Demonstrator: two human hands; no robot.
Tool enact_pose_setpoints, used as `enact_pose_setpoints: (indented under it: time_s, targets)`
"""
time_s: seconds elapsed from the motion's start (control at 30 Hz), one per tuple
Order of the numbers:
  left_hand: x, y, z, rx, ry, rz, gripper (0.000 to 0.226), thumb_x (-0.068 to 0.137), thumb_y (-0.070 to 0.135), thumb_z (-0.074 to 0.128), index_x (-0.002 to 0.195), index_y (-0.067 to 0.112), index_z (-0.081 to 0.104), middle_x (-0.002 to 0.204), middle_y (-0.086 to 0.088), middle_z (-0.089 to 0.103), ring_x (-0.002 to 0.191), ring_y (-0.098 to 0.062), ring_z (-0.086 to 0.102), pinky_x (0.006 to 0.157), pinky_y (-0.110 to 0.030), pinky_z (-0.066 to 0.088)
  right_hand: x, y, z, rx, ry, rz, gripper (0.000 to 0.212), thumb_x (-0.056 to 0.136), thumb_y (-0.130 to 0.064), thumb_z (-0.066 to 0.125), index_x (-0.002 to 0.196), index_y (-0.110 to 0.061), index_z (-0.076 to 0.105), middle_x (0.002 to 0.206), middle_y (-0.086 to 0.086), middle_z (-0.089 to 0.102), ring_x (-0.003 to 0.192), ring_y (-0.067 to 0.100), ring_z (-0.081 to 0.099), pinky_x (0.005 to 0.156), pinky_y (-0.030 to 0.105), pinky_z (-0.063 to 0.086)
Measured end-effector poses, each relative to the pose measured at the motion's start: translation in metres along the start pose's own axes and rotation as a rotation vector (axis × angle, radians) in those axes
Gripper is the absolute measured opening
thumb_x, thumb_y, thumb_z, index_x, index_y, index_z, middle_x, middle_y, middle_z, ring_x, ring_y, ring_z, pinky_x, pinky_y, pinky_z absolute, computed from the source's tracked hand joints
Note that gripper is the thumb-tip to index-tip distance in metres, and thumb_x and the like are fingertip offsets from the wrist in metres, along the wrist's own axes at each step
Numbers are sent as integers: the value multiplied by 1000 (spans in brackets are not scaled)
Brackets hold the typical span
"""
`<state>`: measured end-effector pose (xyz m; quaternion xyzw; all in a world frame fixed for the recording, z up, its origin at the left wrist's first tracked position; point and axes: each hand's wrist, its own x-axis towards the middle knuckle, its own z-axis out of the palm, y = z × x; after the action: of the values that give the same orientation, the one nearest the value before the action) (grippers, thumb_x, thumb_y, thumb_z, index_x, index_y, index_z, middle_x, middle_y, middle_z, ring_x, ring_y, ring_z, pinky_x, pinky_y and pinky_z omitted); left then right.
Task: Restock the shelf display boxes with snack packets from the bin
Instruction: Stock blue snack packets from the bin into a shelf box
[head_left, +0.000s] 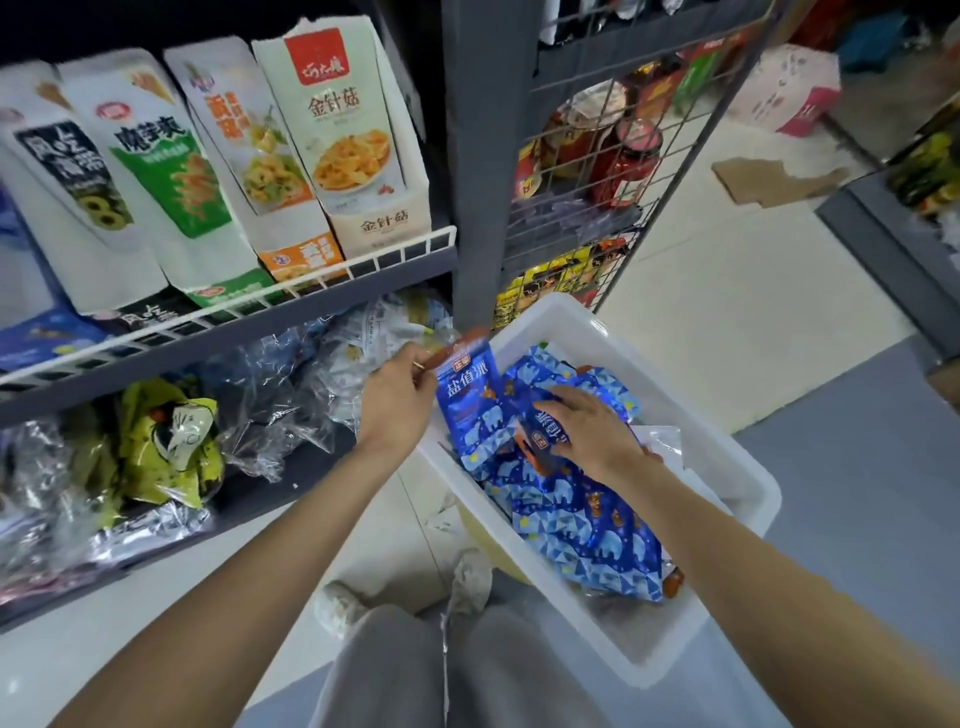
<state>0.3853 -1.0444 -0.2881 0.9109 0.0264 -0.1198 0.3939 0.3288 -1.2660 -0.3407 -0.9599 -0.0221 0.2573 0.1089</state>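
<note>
a blue packet (465, 410) was pinched by the left hand (397, 400) at mid frame. another packet (540, 436) in the white bin (727, 467) was gripped by the right hand (592, 431). both should be kept flat and stacked neatly.

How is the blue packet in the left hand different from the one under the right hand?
The left hand pinches its blue packet upright, writing readable. The right hand grips the other packet upside down, low among the pile in the white bin. Both have the same blue wrapper with an orange end.
</note>
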Motion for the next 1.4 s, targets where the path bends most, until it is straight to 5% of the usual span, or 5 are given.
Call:
enact_pose_setpoints:
  time_s: [0.17,0.37,0.73,1.1,1.4]
  targets:
    - [-3,-5,-11,-87,13,-40,6,93,12,51,95,10,56,91,-6,66,79,-22,62,63,-28,41,15,-14,-2,-164,-110,-40,73,83,-21,68,144,-31,31,155,1,14,145,21,7,117,46,6]
    - [-13,-6,-35,-187,12,-12,6,94,15,51,91,17,55,90,-1,65,80,-20,66,77,-41,55,17,-31,-24,-244,81,-93,33,85,-18,66,112,-15,48,109,4,58,105,23,53,93,30,36]
    - [-28,21,-154,-91,334,213,4,94,15,54,92,17,55,77,6,59,66,-9,54,55,-6,36,-3,-108,-146,490,321,-344,13,88,-13,63,78,-18,58,63,-13,52,58,1,48,56,11,35]
    - [-17,-36,-337,-33,735,232,10,93,13,55,96,7,62,82,-3,65,72,-20,59,58,-19,36,29,-292,-244,708,449,-644,20,87,-13,64,74,-27,59,77,-1,63,78,20,57,72,35,43]
    - [54,-93,-413,15,647,185,9,92,16,55,97,14,63,84,1,67,81,-19,65,74,-32,51,63,-392,-261,701,558,-662,19,87,-15,64,75,-28,58,77,-10,64,77,11,60,72,36,49]
